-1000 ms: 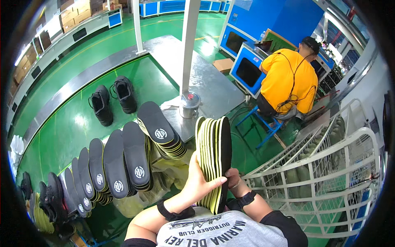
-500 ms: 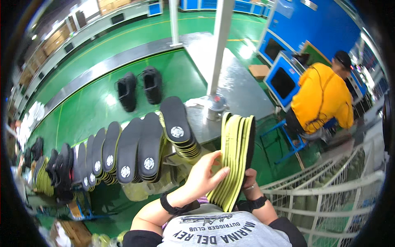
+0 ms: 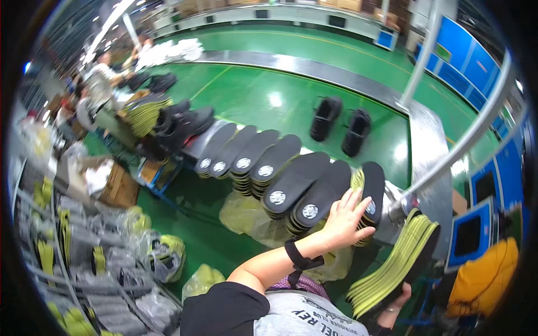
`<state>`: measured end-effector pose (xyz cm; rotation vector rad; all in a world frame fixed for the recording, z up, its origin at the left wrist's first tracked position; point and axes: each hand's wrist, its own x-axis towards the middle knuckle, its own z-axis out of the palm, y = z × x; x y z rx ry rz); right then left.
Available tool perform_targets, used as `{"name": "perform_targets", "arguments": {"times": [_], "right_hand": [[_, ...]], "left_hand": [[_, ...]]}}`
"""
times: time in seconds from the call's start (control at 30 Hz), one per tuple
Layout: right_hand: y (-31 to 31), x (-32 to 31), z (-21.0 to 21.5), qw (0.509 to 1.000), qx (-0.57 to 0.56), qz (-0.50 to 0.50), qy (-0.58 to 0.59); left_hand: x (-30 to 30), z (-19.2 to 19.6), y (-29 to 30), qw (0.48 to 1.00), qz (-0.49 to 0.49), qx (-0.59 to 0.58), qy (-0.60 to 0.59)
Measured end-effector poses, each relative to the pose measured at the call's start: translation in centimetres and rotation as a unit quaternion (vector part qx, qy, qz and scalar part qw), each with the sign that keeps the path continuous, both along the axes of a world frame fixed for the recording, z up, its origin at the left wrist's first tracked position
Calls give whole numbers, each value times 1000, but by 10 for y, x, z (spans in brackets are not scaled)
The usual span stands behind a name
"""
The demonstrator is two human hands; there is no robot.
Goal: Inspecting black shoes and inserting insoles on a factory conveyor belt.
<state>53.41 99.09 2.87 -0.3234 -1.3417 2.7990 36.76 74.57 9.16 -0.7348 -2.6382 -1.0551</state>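
Note:
My right hand [image 3: 400, 299] grips a thick stack of insoles [image 3: 395, 263] from its dark outer side, near the lower end. The stack stands tilted, its yellow-green layers turned toward my left hand. My left hand [image 3: 343, 224] is stretched out with its fingers apart over the right end of a row of insole stacks. Its fingertips are by a black-topped insole stack [image 3: 374, 182] with a white round print; whether they touch it I cannot tell. Beside it lie more black insole stacks [image 3: 302, 176], yellow-green at their edges.
Two black shoes [image 3: 325, 119] stand on the green surface beyond the row. Left of the row are more dark shoes [image 3: 188, 123] and a yellow-green stack [image 3: 147, 116]. A wire rack [image 3: 101, 285] with bagged insoles stands lower left. A metal post [image 3: 459, 148] rises at right, near a co-worker's yellow top [image 3: 485, 277].
The view has turned left. My left hand has come off the held insole stack and reached out over the row. My right hand still holds its stack, now lower right.

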Motion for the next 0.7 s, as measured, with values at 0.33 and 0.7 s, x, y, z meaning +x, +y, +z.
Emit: {"name": "perform_targets", "arguments": {"times": [0.33, 0.7], "right_hand": [[-11, -21, 64, 959, 223, -174, 16], [-184, -67, 89, 891, 302, -336, -46]], "left_hand": [[-18, 15, -194, 958, 208, 119, 159], [-110, -99, -407, 936, 331, -77, -91]]}}
